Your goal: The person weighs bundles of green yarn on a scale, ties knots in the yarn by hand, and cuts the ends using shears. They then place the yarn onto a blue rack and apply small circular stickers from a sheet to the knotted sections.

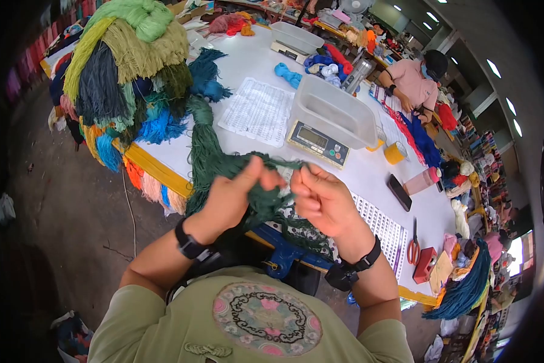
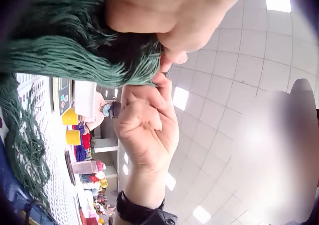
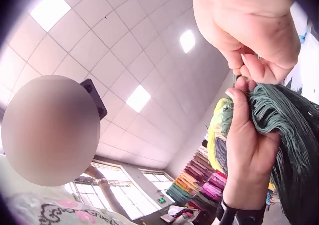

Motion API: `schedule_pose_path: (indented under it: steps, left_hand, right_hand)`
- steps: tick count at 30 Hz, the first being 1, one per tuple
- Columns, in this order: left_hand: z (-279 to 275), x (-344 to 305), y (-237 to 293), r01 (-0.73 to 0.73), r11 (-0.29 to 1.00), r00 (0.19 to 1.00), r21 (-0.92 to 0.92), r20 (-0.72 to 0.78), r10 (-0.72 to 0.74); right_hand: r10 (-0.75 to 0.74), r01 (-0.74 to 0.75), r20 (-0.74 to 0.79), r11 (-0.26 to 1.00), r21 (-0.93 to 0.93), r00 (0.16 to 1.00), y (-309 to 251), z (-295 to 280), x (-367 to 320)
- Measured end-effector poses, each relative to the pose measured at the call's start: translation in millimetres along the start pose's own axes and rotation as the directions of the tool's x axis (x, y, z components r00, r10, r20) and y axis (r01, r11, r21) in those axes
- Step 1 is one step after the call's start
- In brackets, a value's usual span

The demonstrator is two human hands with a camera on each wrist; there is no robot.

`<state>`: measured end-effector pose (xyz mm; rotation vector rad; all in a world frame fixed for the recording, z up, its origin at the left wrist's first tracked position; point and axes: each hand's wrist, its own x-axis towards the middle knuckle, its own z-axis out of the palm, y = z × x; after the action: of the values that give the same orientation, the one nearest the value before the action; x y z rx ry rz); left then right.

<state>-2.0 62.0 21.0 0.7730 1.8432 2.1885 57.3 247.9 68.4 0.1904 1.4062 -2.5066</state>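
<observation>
A long skein of dark green yarn (image 1: 206,151) trails from the white table (image 1: 247,54) up into both hands. My left hand (image 1: 238,193) grips a thick bunch of it, thumb raised. My right hand (image 1: 320,199) pinches a few strands just beside the left. In the left wrist view the left hand (image 2: 169,15) fills the top over the green yarn (image 2: 65,55), with the right hand (image 2: 144,130) below it, fingers curled. In the right wrist view the right hand (image 3: 249,30) pinches strands above the left hand (image 3: 249,145), which is wrapped around the yarn (image 3: 284,115).
A digital scale with a clear plastic tub (image 1: 332,115) stands just beyond the hands. Nearby are a printed sheet (image 1: 257,112), a phone (image 1: 399,192), a yellow cup (image 1: 395,153) and scissors (image 1: 414,245). A big heap of coloured skeins (image 1: 127,66) fills the table's left end. Another person (image 1: 414,81) sits at the far side.
</observation>
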Motion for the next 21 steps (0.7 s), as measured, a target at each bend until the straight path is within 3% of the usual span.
schedule_pose_path:
  steps: [1,2,3,4,5,7,9,11,15,17,18,19,21]
  left_hand:
    - [-9,-4,11,0.177,0.853,0.984,-0.491,0.074,-0.162]
    - [-21,-9,22,0.323,0.454,0.939,-0.83,0.219,-0.265]
    - [-43,-11,28,0.279,0.349,0.956,-0.894,0.223,-0.193]
    - [-73,-13,34,0.239,0.233,0.969,-0.943,0.215,-0.125]
    - [-106,-15,41,0.075,0.264,0.997,-0.962,0.062,-0.055]
    - [-175,-25,62,-0.003,0.177,0.99,-0.984,-0.028,-0.142]
    - [-260,-43,58,-0.008,0.262,0.993,-0.965,-0.039,-0.115]
    - [-320,-61,63,-0.142,0.303,0.957,-0.942,-0.209,-0.202]
    - [-460,-89,58,-0.172,0.353,0.952,-0.92,-0.247,-0.182]
    - [-560,-106,51,-0.342,0.461,0.849,-0.819,-0.479,-0.223]
    - [-588,-110,54,-0.487,0.465,0.741,-0.739,-0.631,-0.228]
    - [-582,-112,55,-0.487,0.66,0.692,-0.572,-0.714,-0.108]
    - [-546,-107,57,-0.461,0.81,0.651,-0.363,-0.759,0.03]
  right_hand:
    - [0.112,-0.113,0.103,0.994,0.006,0.988,-5,-5,-6]
    - [0.107,-0.108,0.098,0.994,0.01,0.989,-12,-7,-15]
    - [0.16,-0.134,0.074,0.952,-0.275,0.984,-21,-8,-28]
    - [0.209,-0.16,0.033,0.83,-0.535,0.977,-29,-14,-40]
    - [0.194,-0.201,-0.064,0.862,-0.465,0.979,-36,-33,-51]
    - [0.13,-0.222,-0.275,0.916,-0.336,0.953,-48,-85,-73]
    - [0.041,-0.188,-0.476,0.945,-0.266,0.879,-57,-139,-96]
    - [0.001,-0.182,-0.636,0.959,-0.219,0.772,-61,-199,-120]
    - [-0.087,-0.218,-0.877,0.953,-0.212,0.472,-70,-282,-166]
    - [-0.246,-0.189,-0.927,0.933,-0.306,0.282,-69,-354,-199]
    - [-0.353,-0.166,-0.919,0.909,-0.381,0.176,-67,-391,-213]
    - [-0.361,-0.109,-0.933,0.927,-0.359,0.008,-71,-383,-219]
    - [-0.366,-0.15,-0.93,0.918,-0.367,0.035,-71,-385,-227]
